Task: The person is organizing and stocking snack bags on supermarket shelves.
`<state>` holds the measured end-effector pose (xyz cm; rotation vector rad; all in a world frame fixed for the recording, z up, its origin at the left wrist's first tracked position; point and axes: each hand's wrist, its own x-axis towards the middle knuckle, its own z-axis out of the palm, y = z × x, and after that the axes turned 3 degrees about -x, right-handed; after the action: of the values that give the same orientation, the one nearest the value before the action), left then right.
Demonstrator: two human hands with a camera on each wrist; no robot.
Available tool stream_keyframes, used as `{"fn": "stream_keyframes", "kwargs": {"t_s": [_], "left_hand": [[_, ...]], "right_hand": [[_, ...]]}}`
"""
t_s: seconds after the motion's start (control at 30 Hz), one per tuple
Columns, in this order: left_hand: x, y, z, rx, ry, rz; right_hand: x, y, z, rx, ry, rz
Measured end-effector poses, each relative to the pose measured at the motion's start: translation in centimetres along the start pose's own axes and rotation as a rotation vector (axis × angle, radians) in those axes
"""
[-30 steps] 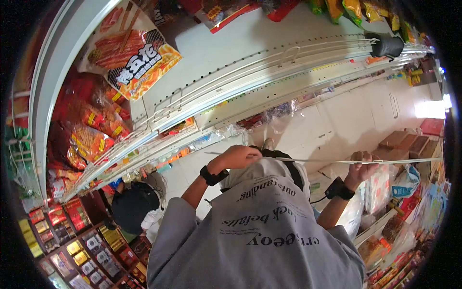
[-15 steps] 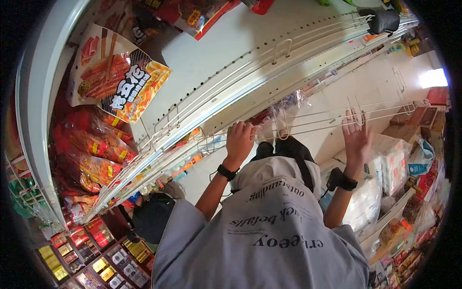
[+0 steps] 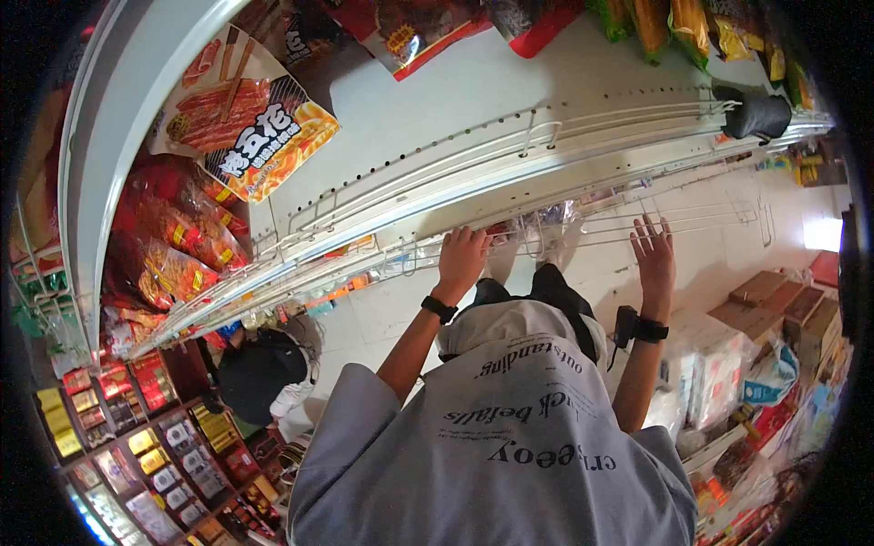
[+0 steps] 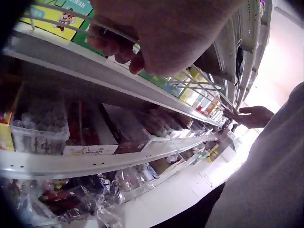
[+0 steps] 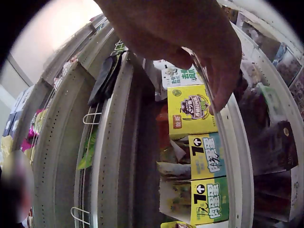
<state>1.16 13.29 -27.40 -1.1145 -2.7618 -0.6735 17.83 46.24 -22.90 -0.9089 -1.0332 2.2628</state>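
A white wire shelf fence (image 3: 706,216) runs along the front edge of a lower shelf, with both hands on it. My left hand (image 3: 462,259) grips its left part; in the left wrist view the fingers (image 4: 124,53) curl over the wire. Farther right, my right hand (image 3: 654,259) holds the same fence, its wire passing between thumb and fingers in the right wrist view. Behind that wire stand a yellow snack box (image 5: 192,109) and blue-green boxes (image 5: 207,154) on the shelf. Black straps circle both wrists.
Above, a shelf holds a large snack pouch (image 3: 264,136) and red bags (image 3: 187,241). A black object (image 3: 760,116) hangs on the upper rail. Brown cartons (image 3: 765,296) and plastic-wrapped packs (image 3: 719,369) stand at right. Another person in dark clothing (image 3: 259,378) is at left.
The fence, first seen edge-on before the waist, was turned and brought to the lower shelf's edge. Over the last half second, the right hand moved left and the fence's right end came closer to the shelf.
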Motion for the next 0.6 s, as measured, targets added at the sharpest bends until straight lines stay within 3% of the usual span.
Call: {"fn": "stream_keyframes", "kwargs": {"t_s": [0.13, 0.2, 0.53, 0.6], "left_hand": [[0.2, 0.1, 0.7, 0.051, -0.017, -0.058], [0.4, 0.0, 1.1, 0.041, 0.030, -0.062], [1.7, -0.1, -0.3, -0.036, -0.115, -0.165], [1.9, 0.1, -0.8, -0.037, -0.166, -0.205]], "right_hand": [[2.9, -0.2, -0.8, 0.049, -0.150, 0.049], [3.8, -0.2, -0.2, 0.024, -0.100, 0.104], [6.2, -0.5, -0.1, 0.006, -0.071, 0.243], [6.9, 0.1, -1.0, 0.063, -0.238, 0.233]]}}
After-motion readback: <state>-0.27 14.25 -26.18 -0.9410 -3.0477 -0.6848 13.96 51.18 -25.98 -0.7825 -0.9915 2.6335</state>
